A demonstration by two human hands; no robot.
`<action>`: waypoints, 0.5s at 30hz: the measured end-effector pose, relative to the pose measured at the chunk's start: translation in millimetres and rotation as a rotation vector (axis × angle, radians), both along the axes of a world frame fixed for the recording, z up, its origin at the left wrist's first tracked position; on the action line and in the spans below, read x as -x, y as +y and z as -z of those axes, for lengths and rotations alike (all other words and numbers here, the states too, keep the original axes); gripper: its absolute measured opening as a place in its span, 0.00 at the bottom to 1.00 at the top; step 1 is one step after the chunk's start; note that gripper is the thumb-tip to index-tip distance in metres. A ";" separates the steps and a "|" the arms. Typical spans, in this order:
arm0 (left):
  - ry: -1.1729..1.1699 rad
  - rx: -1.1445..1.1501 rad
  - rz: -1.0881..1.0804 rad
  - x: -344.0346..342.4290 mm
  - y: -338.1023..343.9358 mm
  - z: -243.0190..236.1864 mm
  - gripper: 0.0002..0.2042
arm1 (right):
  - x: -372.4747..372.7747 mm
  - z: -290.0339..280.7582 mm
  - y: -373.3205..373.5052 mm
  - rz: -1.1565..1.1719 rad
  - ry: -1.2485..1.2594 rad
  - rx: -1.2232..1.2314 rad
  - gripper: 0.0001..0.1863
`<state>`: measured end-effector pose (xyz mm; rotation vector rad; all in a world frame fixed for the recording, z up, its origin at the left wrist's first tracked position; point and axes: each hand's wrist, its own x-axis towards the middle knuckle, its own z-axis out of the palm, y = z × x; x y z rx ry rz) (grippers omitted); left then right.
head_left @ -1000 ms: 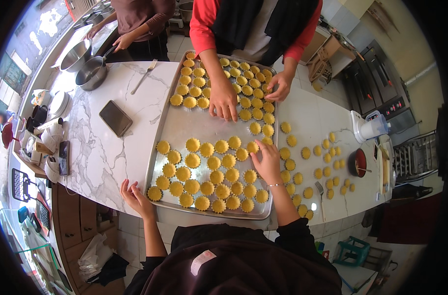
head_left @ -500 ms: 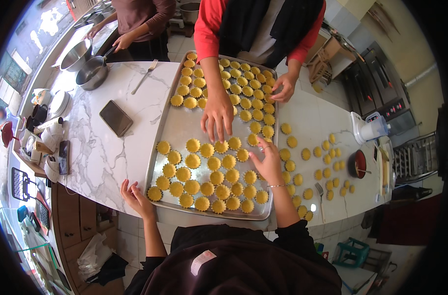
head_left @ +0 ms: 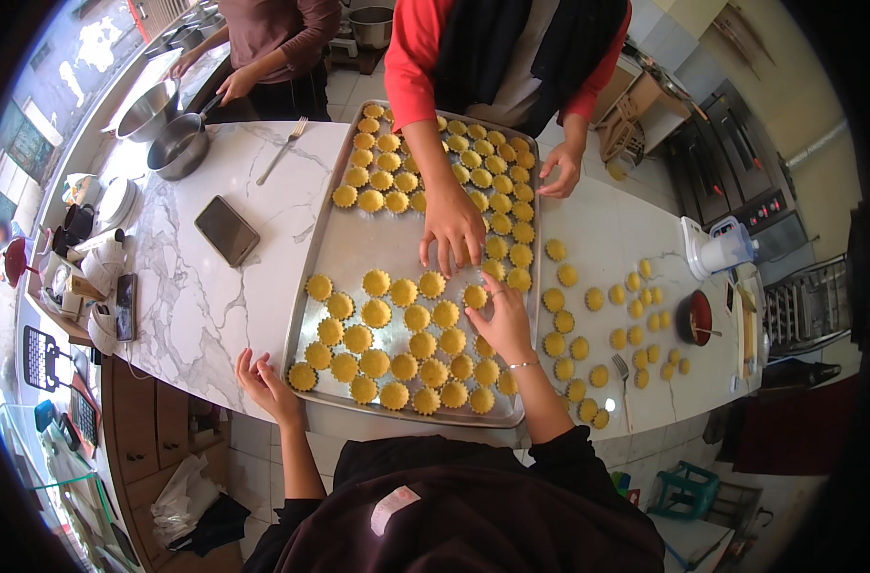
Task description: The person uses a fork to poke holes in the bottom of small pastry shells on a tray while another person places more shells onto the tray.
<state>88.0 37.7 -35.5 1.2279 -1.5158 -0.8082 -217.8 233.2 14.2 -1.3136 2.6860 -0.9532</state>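
A large metal tray (head_left: 344, 239) lies lengthwise in front of me, with rows of yellow fluted tart shells at its far and near ends. My right hand (head_left: 504, 323), with a ring and a bracelet, reaches over its right part. Thumb and index finger are around a tart shell (head_left: 475, 296) on the tray. Beside the tray's near left corner, my left hand (head_left: 268, 390) is open, fingers apart and holding nothing. Across from me, a red-sleeved co-worker's hand (head_left: 452, 224) reaches down just beyond my right fingers; what lies under its fingertips is partly hidden.
More tart shells (head_left: 619, 339) and a fork (head_left: 623, 382) lie on the marble table right of the tray, near a red bowl (head_left: 694, 317) and a kitchen scale (head_left: 707, 250). Leftward are a phone (head_left: 227, 231), another fork (head_left: 280, 153) and a saucepan (head_left: 179, 145). A second person stands far left.
My right hand has moved left onto the tart shell, which has shifted slightly away from me. The co-worker's reaching hand has moved right. My left hand stays in place.
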 end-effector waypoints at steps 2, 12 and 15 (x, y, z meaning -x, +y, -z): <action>0.012 -0.008 0.000 1.1 0.7 -1.4 0.16 | 0.4 2.3 0.7 0.013 -0.006 0.014 0.34; 0.026 0.000 0.011 -0.8 -0.8 1.2 0.16 | -2.3 8.9 -1.9 0.136 -0.249 0.109 0.32; 0.023 0.002 0.013 0.5 -0.5 0.1 0.16 | -0.8 16.3 2.8 0.170 -0.181 0.101 0.33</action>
